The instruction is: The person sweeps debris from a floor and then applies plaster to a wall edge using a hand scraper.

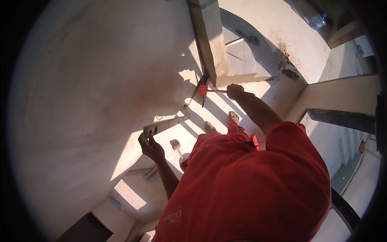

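Observation:
My left hand (152, 148) is closed around the slotted end of a long, flat, pale board (169, 124). Its other end reaches right along the wall (76, 80). My right hand (235, 91) grips the thin handle of a red-headed tool (204, 87), whose exact kind I cannot make out. The red head is at the foot of the wall, near a corner post; I cannot tell whether it touches. Below the board, by my left hip, shows a grey flat-bladed scraper (175, 144) with a wooden handle.
A pale post (212, 44) and low ledge (242, 79) stand ahead. Sunlit floor tiles (221, 107) lie around my bare feet (234, 117). A clear plastic bottle (317, 21) is far right. A dark-framed opening (338, 119) lies to the right.

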